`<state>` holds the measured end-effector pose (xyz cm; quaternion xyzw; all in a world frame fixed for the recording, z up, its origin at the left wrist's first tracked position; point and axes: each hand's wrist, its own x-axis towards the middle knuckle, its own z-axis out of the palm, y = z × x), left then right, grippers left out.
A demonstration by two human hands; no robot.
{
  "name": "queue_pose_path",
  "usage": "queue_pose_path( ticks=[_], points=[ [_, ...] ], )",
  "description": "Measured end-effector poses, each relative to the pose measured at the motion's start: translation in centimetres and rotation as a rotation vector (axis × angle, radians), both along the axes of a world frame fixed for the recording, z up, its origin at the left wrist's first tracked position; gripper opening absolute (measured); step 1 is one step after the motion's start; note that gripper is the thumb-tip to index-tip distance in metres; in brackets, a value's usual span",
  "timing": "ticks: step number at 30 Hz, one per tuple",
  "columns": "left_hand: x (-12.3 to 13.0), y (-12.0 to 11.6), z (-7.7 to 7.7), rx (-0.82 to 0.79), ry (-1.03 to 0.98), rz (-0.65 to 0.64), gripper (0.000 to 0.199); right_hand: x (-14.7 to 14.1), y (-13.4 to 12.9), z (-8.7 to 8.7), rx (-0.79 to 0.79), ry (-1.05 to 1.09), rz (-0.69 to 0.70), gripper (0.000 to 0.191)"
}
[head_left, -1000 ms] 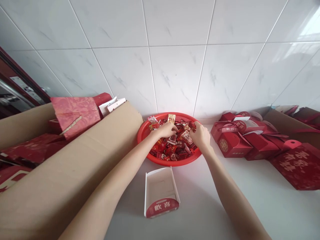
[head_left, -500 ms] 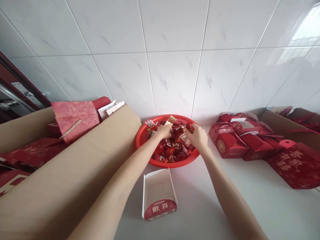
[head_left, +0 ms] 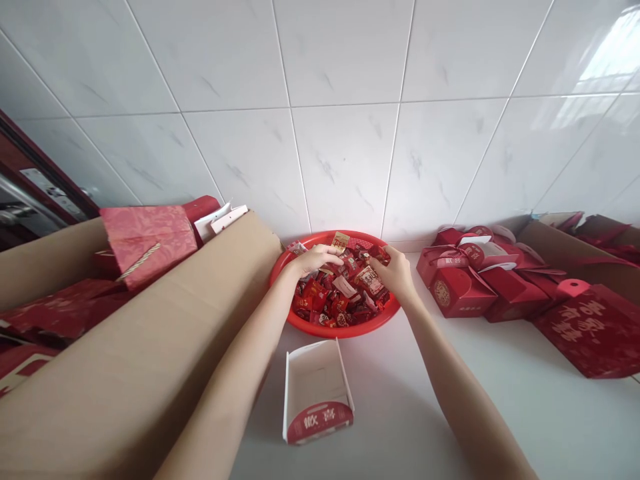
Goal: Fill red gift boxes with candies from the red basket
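A red plastic basket (head_left: 336, 331) stands against the wall, filled with wrapped candies (head_left: 345, 288), mostly red. Over the basket's left side, my left hand (head_left: 316, 260) is open, fingers stretched out across the candies. A gold-wrapped candy (head_left: 341, 241) lies just beyond its fingertips. At the basket's right side, my right hand (head_left: 395, 271) is closed, thumb against fingers, on a red wrapped candy (head_left: 381, 254) that is partly hidden. In front of the basket an open box (head_left: 319, 377), white inside with a red printed front flap, sits on the white surface.
On the left, a large cardboard carton (head_left: 200, 320) holds red bags, including a pink-red patterned one (head_left: 150, 237). To the right are several red gift boxes (head_left: 463, 290), a dark red bag (head_left: 593, 330) and another carton (head_left: 575, 257). White tiles (head_left: 345, 160) form the wall behind.
My left hand has opened from a closed grasp and shifted slightly left, its fingers now stretched out. My right hand stays at the basket's right side, its fingers slightly changed.
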<state>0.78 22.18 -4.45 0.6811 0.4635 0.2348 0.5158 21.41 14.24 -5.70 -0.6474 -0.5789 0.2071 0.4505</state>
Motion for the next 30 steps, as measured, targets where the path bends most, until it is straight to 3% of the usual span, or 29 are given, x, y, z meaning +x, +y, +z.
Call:
queue_pose_path(
  ticks=[4, 7, 12, 17, 19, 24, 30],
  points=[
    [-0.1, -0.9, 0.1, -0.033, -0.135, -0.114, 0.047, -0.1, 0.0, -0.3, 0.038, 0.418, 0.236, 0.027],
    [-0.2, -1.4, 0.1, -0.033, -0.22, -0.181, 0.049, -0.6, -0.2, -0.4, -0.012, 0.572, 0.367, 0.035],
    [-0.3, -1.6, -0.3, -0.031, -0.286, -0.198, 0.051, -0.9, -0.1, -0.6, -0.01, 0.632, 0.395, 0.028],
    [-0.4, -1.1, -1.0, -0.028, -0.287, -0.027, 0.052, -0.9, -0.1, -0.5, -0.025, 0.711, 0.413, 0.029],
    [-0.4, -1.1, -1.1, -0.044, -0.311, -0.024, 0.052, -0.8, -0.1, -0.5, -0.033, 0.717, 0.418, 0.029],
    [-0.3, -1.8, -0.3, -0.085, -0.382, -0.098, 0.048, -0.8, 0.0, -0.5, -0.098, 0.753, 0.43, 0.037],
    [-0.2, -2.4, 0.5, -0.089, -0.41, -0.024, 0.031, -0.9, -0.1, -0.4, -0.075, 0.819, 0.449, 0.038]
  ],
)
